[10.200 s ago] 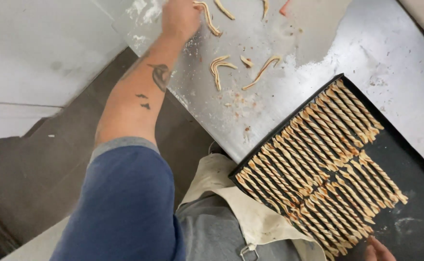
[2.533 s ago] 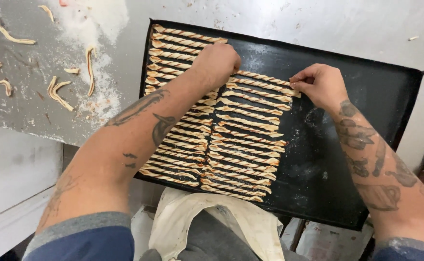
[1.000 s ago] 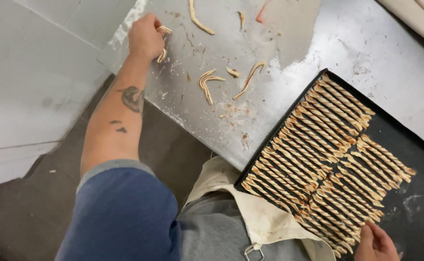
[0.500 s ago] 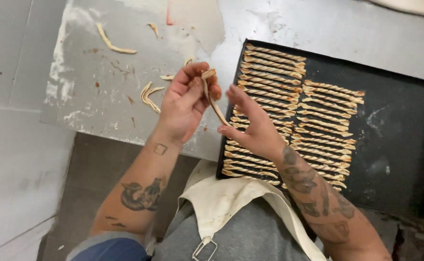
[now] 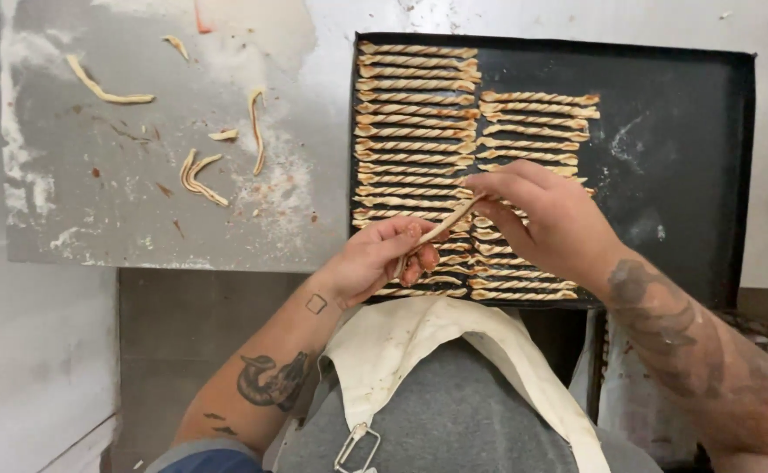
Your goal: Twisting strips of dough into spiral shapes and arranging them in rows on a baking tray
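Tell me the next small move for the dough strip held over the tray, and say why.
Probably lay the dough strip down at the near end of the right column of twists. Both the left hand and the right hand hold it by its ends above the black tray, where two columns of twisted sticks already lie side by side.

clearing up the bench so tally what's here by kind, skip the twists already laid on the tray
loose dough pieces on the floured bench: 6 (touching pair counted as 2)
dough strip held between both hands' fingers: 1
black baking tray: 1
hands: 2, left hand and right hand
total: 10
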